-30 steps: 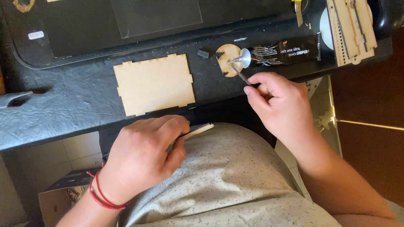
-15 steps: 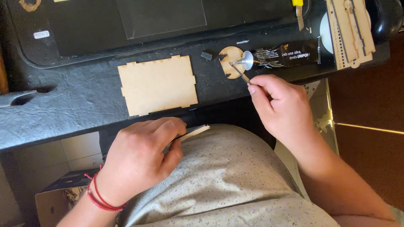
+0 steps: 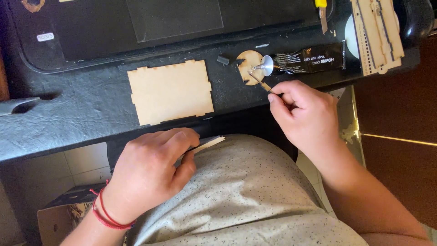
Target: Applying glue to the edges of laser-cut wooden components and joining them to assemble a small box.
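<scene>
My right hand [image 3: 304, 110] pinches a thin stick [image 3: 258, 81] whose tip touches a small round wooden disc [image 3: 247, 66] on the black table. A black glue tube [image 3: 306, 60] lies beside the disc, its silver nozzle end over the disc's right edge. My left hand [image 3: 152, 167], with red cords at the wrist, rests on my lap and grips a thin pale wooden strip [image 3: 208, 143] that sticks out to the right. A flat rectangular wooden panel [image 3: 170, 91] with notched edges lies on the table between the hands.
A dark laptop [image 3: 136, 23] sits at the back of the black table [image 3: 68, 109]. Stacked slotted wooden pieces [image 3: 377, 32] lie at the far right. A yellow-handled knife [image 3: 322, 11] points down near them. A cardboard box [image 3: 59, 214] stands on the floor at lower left.
The right hand has shifted slightly, keeping the stick's tip at the disc. The left hand stays on the lap with the strip.
</scene>
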